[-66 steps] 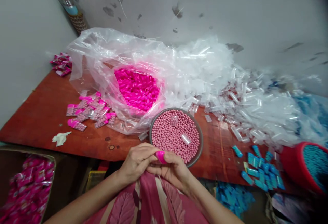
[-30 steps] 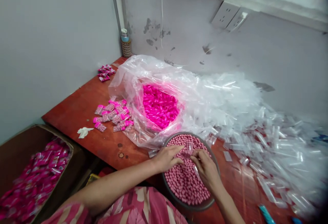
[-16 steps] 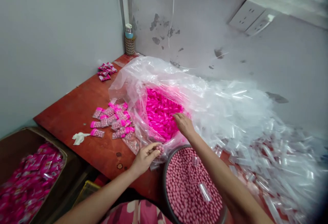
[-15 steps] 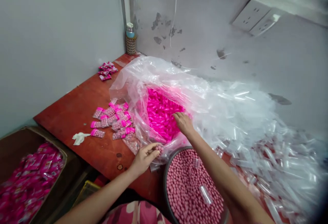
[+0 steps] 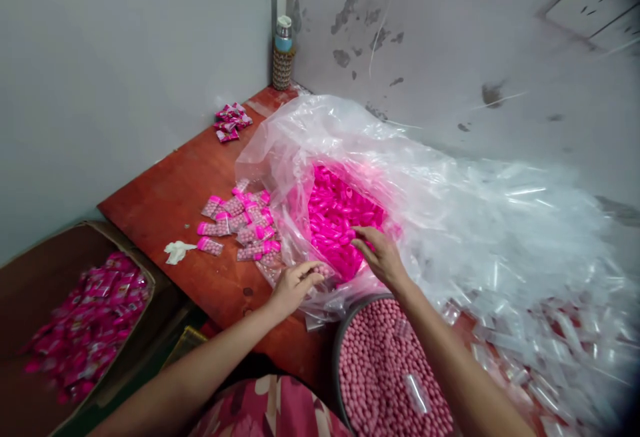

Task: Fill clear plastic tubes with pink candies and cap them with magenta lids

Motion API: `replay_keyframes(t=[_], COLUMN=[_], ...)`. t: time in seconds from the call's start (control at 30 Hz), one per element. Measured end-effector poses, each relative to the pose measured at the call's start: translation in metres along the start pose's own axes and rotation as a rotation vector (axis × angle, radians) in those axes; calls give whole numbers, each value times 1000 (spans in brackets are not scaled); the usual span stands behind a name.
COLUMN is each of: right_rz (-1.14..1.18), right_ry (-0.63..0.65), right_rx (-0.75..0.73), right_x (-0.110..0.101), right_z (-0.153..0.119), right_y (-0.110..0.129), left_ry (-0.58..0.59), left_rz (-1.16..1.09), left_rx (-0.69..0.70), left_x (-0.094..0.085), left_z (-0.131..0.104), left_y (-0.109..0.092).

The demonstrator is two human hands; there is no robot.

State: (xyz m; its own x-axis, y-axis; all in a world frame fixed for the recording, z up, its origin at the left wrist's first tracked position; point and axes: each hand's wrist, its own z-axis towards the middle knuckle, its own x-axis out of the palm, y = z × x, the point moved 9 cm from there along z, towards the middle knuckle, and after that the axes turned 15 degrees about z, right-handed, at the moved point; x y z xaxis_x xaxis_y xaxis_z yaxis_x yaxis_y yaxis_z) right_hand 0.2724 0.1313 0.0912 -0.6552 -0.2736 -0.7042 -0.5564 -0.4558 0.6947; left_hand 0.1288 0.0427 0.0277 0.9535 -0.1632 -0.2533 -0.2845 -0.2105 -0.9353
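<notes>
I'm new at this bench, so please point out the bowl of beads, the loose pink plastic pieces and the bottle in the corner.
Bowl (image 5: 337, 357), head view: its left rim.
Pink plastic pieces (image 5: 333, 209), head view: middle of the heap.
Bottle (image 5: 283, 33), head view: silvery band below the cap.

The held tube (image 5: 323, 270) is partly hidden; the bowl (image 5: 337, 365), cropped below.

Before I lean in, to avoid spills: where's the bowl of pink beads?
In the head view, the bowl is low, right of centre, in front of the clear bag.
</notes>
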Motion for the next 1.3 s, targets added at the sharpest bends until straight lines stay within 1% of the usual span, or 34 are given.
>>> replay_keyframes(t=[0.03, 0.1, 0.17, 0.2, 0.3, 0.37, 0.5, 0.6, 0.7, 0.77, 0.83, 0.9, 0.97, 1.07, 1.13, 1.2, 1.23, 1.3], right_rz=[111, 213, 195, 168, 97, 60, -49, -117, -168, -187, -165, -62, 145, 627, 990, 1271, 1359, 1450], right_ry=[17, 56, 61, 55, 49, 54, 76, 82, 80, 74, 57, 40, -16, -197, -304, -373, -402, -451], right_rx=[0, -5, -22, -31, -37, -44, -60, -72, -62, -49, -39, -15, 47, 242, 365, 431, 447, 465], right_x=[3, 11, 14, 14, 12, 11, 10, 8, 6, 4, 1, -4, -13, -28, -25, -17, -14, -10], right_z=[-10, -29, -46, -54, -72, -85, -110, -127, -137, -142, -145, -147, -150, -161, -172, -180, -183, -184], right_y=[16, 44, 66, 73, 82, 86, 99, 112, 121, 125, 128, 129, 126, 107, 93, 84, 81, 76], left_ry=[-15, -37, -37, -31, -11, -1, 56, 96, 128, 143, 145, 155, 183, 208, 198, 193, 191, 188], left_rz=[42, 122, 179, 194, 211, 214, 248, 333, 466, 519, 500, 400, 216, -119, -254, -267, -234, -118], left_rx=[30, 86, 150, 187, 280, 312, 390, 479, 555, 570, 546, 493, 411, 263, 191, 164, 168, 215], left_x=[-1, -1, 3, 6, 13, 16, 24, 30, 37, 40, 42, 43, 45, 49, 50, 50, 49, 48], left_z=[-1, -4, -9, -13, -26, -36, -54, -67, -79, -86, -90, -93, -93, -90, -87, -87, -87, -89], left_y=[-5, -17, -30, -36, -53, -59, -73, -87, -98, -102, -103, -102, -100, -94, -89, -87, -86, -90])
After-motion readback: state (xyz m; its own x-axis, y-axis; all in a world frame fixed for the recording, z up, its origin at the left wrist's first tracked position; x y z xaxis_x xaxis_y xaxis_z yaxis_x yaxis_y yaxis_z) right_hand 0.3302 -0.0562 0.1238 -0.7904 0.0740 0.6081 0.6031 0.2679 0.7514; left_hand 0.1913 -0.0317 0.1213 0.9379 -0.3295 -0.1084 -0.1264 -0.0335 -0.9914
